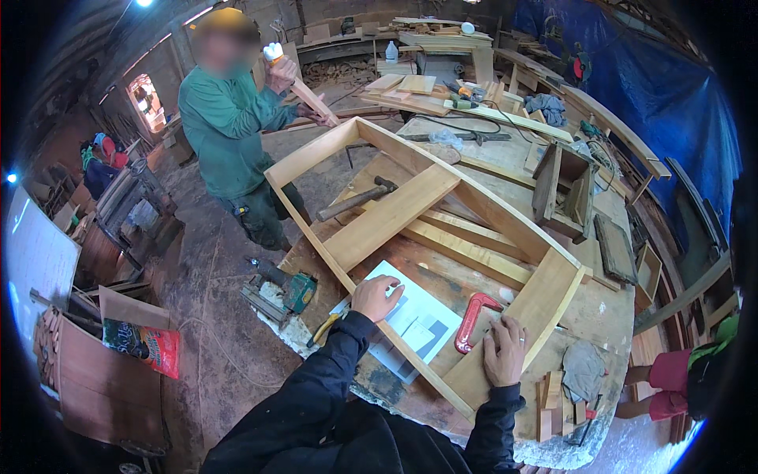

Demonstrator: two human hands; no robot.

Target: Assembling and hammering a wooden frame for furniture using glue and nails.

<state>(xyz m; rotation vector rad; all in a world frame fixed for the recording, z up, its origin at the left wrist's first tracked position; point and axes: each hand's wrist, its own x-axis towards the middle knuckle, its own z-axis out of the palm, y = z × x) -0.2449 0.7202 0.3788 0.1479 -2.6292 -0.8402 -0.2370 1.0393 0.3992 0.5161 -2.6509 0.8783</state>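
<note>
Beside my pale wooden frame (442,261) lie a red clamp (472,320) and white paper (417,320) with grey-blue blocks; my sleeves are black.

The worn, stained wooden desk (600,308) carries a large pale rectangular wooden frame (442,237). Inside the frame lie a red metal C-clamp (472,320), a white printed sheet (418,324) and a dark hammer (355,200); a grey rag (583,370) lies beside small wood offcuts (550,404).

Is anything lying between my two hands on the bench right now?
Yes. Between the left hand and the right hand lie a white sheet and a red C-clamp, inside the wooden frame.
</note>
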